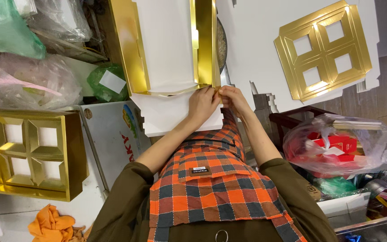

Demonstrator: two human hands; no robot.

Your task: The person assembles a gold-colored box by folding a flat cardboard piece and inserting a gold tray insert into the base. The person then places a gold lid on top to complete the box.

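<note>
Apron [211, 188], orange/navy plaid w/ a small dark label patch, filled the near centre over olive sleeves. Past it both forearms ran up to the gold box tray [133, 49]. Left hand [202, 105] lay knuckles-up w/ fingers curled, pinching the tray's near edge by its right corner; right hand [234, 99] met it there, fingers bent and pinched on the same gold edge, thumbs nearly touching. Tray was shiny gold card, long walls folded up on both sides, white inner face showing between them, near edge bowed a bit. Under it sat a flat white card sheet [166, 118], resting on the person's lap.

Near left: orange cloth [50, 224] crumpled on the floor. Above it a finished gold insert [30, 154], square, four window cut-outs w/ white behind. Beside that a white carton panel [113, 139] w/ coloured print and a round mark at the corner.

Right side: clear plastic bag [343, 145] holding red boxes w/ white patches, green bag below it, metal bits at the far right edge.

Farther: second gold four-window insert [323, 51] lying tilted on a big white sheet. Far left: clear bags of pale stuff, a green bag [5, 27] at the corner, and a green bundle [108, 83] w/ a blank white rectangular label.
</note>
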